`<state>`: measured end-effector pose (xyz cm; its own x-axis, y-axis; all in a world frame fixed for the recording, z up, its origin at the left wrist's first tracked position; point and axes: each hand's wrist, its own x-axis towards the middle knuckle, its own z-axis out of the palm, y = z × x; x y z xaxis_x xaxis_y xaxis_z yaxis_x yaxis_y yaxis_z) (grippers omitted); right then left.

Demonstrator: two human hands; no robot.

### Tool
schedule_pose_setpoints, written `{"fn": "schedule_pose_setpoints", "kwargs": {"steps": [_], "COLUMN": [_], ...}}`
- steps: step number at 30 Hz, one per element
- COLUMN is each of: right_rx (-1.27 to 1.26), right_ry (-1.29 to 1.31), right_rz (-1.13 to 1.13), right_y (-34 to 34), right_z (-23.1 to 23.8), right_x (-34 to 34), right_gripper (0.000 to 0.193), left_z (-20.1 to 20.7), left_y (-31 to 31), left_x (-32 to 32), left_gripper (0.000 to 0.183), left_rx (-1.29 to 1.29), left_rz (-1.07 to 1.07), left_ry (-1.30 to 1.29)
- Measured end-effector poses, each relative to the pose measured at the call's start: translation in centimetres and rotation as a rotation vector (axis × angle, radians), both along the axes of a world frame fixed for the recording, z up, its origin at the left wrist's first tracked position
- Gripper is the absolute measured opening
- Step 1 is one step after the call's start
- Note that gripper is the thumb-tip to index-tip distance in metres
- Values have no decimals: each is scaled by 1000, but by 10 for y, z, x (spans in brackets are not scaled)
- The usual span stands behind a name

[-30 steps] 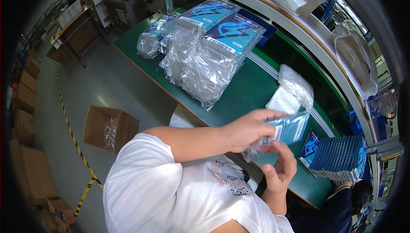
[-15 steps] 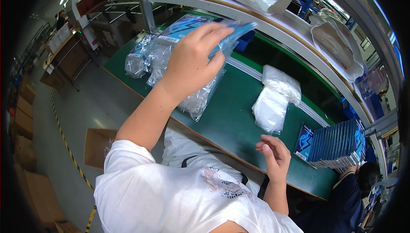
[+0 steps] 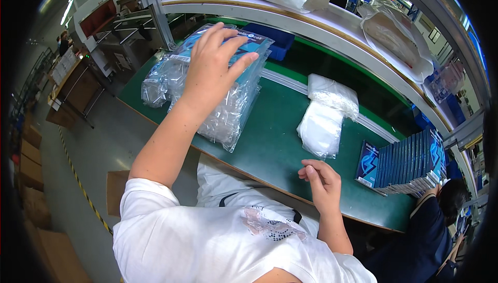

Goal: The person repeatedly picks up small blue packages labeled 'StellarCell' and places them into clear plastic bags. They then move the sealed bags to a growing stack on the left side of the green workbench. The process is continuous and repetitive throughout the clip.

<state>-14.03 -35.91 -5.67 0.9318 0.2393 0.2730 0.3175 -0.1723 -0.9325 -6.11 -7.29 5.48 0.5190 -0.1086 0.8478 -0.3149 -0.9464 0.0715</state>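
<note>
My left hand (image 3: 213, 68) is open, its fingers spread over a pile of blue boxes in clear plastic bags (image 3: 257, 42) at the table's left end. Its fingertips rest at or just above the top bag; the exact contact is hidden. Loose clear plastic (image 3: 223, 122) hangs from the bagged boxes toward the front edge. Above the front edge, my right hand (image 3: 324, 179) is loosely curled, thumb against fingers, with nothing visible in it. Just beyond it lies a stack of empty clear bags (image 3: 321, 125). To its right stands a row of flat blue boxes (image 3: 407, 164).
The green tabletop (image 3: 275, 127) sits under a raised shelf (image 3: 290, 16) carrying large plastic sacks (image 3: 397, 44). A blue bin (image 3: 280, 44) stands behind the pile. A co-worker (image 3: 420, 236) is close at the lower right. A cardboard box (image 3: 116, 192) is on the floor left.
My left hand has come down to the left with a bagged box, now lying on the pile, and its fingers have spread off it. My right hand stays near the table edge, fingers slightly more closed.
</note>
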Motion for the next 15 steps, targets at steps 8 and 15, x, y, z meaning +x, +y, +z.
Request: {"fn": "schedule_pose_setpoints", "kwargs": {"steps": [8,15], "right_rx": [-87,-404], "right_ry": [-119,-487], "right_rz": [9,-658], "right_y": [5,-66], "right_z": [2,-3], "right_x": [2,50], "right_gripper": [13,23], "left_z": [28,-13], "left_y": [65,13], "left_x": [-14,-70], "left_gripper": [31,35], "left_rx": [-510,-25], "left_rz": [-77,-281], "left_ry": [17,-395]}}
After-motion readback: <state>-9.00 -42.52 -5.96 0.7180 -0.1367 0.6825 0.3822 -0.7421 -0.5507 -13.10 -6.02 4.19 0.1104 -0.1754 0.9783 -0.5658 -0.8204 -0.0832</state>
